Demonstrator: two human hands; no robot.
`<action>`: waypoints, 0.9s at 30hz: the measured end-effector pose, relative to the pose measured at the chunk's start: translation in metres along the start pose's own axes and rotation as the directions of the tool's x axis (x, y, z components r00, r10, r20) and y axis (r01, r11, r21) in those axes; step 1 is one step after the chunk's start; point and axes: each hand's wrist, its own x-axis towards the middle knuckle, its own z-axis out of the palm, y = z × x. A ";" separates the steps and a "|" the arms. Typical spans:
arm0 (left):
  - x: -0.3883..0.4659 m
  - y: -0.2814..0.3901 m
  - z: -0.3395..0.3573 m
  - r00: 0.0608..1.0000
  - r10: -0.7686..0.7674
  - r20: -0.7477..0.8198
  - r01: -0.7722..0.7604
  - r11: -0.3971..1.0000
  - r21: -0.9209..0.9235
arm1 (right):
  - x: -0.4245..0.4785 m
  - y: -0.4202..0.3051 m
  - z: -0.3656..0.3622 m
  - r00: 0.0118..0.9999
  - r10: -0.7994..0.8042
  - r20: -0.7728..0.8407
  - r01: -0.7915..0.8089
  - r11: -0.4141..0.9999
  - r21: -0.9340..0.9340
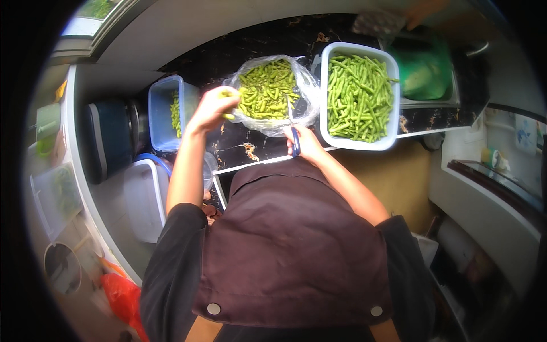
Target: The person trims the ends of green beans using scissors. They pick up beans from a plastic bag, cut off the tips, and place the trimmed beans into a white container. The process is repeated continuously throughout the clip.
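My left hand (216, 107) is closed on a few green pods (228, 116), whose ends stick out between the fingers. It is by the left edge of a clear plastic bag (307, 85), spread wide and filled with edamame pods (269, 92) and small trimmings. In my right hand (305, 143) is a pair of scissors (295, 139) with dark blue handles. Its blades point away from me over the bag's near right part; whether they are parted I cannot tell. Left of the bag, a blue plastic bin (164, 115) holds some pods (175, 113).
A white tub (395, 124) heaped with green beans (361, 98) stands right of the bag on the black marbled counter (239, 149). Beyond it, a green plastic bag (421, 72) lies in a sink (456, 92). An empty white tub (143, 201) is at my left.
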 end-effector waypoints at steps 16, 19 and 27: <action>-0.021 -0.026 -0.112 0.747 0.398 -0.532 0.095 0.729 0.678 | 0.013 0.015 -0.006 0.998 0.028 -0.061 -0.026 0.999 0.043; -0.003 -0.027 -0.017 0.901 0.388 -0.194 -0.131 0.669 0.731 | 0.016 0.019 -0.007 0.998 0.040 -0.046 -0.038 0.998 0.058; 0.071 -0.082 0.014 0.922 0.195 -0.335 0.235 0.407 0.883 | 0.003 0.000 0.001 0.998 0.032 -0.046 -0.027 0.994 0.103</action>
